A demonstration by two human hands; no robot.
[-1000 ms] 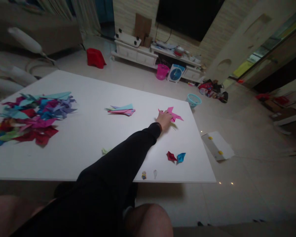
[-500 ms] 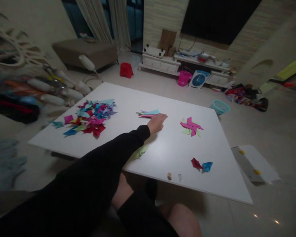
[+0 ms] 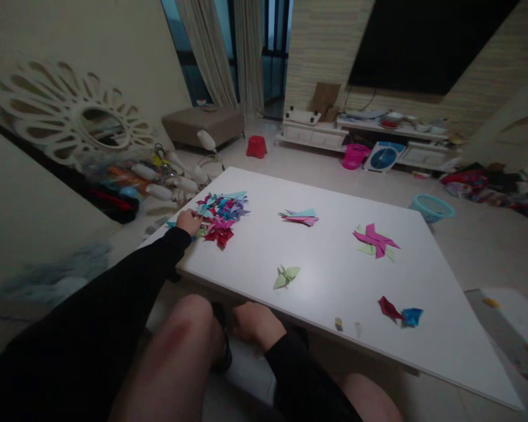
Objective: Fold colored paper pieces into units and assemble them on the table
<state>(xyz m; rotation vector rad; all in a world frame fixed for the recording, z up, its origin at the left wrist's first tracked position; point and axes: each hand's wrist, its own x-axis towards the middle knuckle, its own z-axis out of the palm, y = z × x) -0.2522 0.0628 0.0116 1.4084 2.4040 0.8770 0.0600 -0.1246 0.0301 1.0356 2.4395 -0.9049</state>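
Note:
My left hand (image 3: 189, 221) reaches to the left end of the white table (image 3: 325, 252). Its fingers curl at the near side of a heap of colourful origami pieces (image 3: 222, 225); what is between them is too small to tell. Below the table's front edge, by my knees, my right hand (image 3: 253, 321) is curled closed, its fingertips hidden. A pale green paper crane (image 3: 286, 276) lies near the front edge. Further back is a flat stack of folded paper (image 3: 301, 217). To the right lies a pink and green pinwheel-shaped paper arrangement (image 3: 377, 240).
Red and blue folded papers (image 3: 411, 317) lie at the table's front right, near a small figure sticker (image 3: 338, 323). A turquoise basket (image 3: 431, 206) stands beyond the right edge. On the floor behind is a red stool (image 3: 256, 146). A lamp (image 3: 187, 183) stands at the left.
My left hand has moved left from the folded paper stack to the origami heap. The view has shifted, and my right hand and the green crane now show clearly.

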